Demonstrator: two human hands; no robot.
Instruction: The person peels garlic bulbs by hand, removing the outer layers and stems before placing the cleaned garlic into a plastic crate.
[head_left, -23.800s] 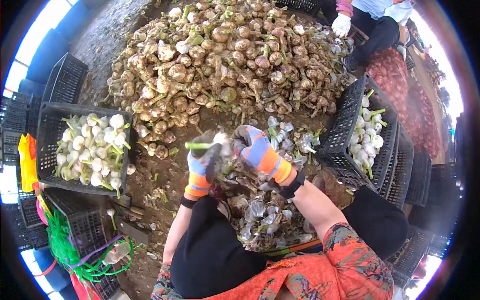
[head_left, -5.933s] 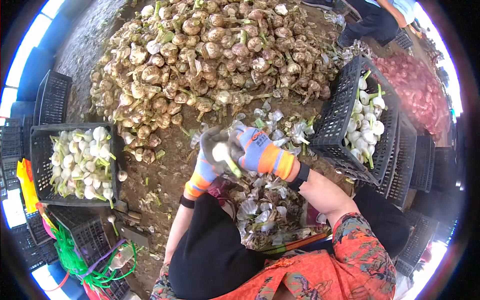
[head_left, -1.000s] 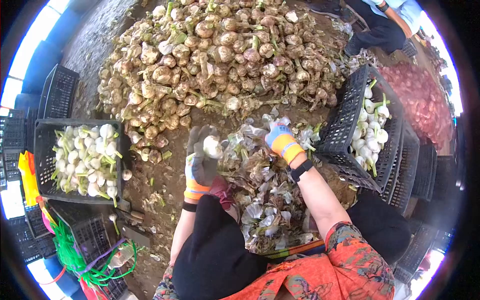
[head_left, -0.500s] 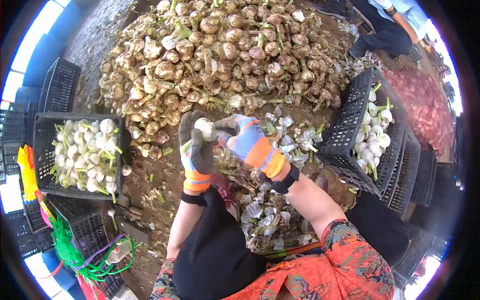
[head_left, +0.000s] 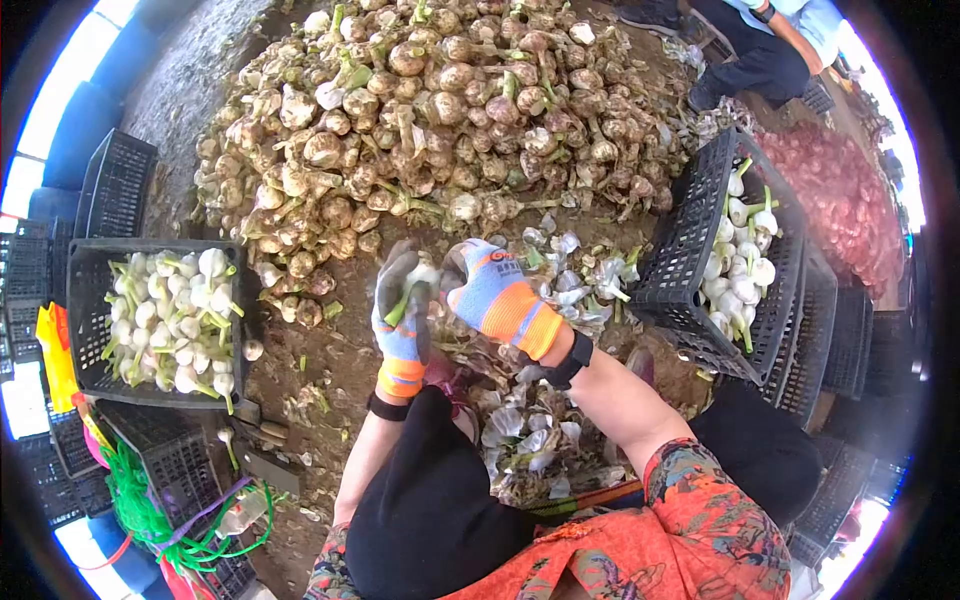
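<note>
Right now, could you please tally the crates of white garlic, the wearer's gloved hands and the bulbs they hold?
Crates of white garlic: 2, left crate, right crate
Gloved hands: 2, left hand, right hand
Held garlic bulb: 1
Total: 5

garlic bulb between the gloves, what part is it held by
The left hand wraps the garlic bulb at its green stem, just under the white head; the right hand pinches the head itself.
</note>
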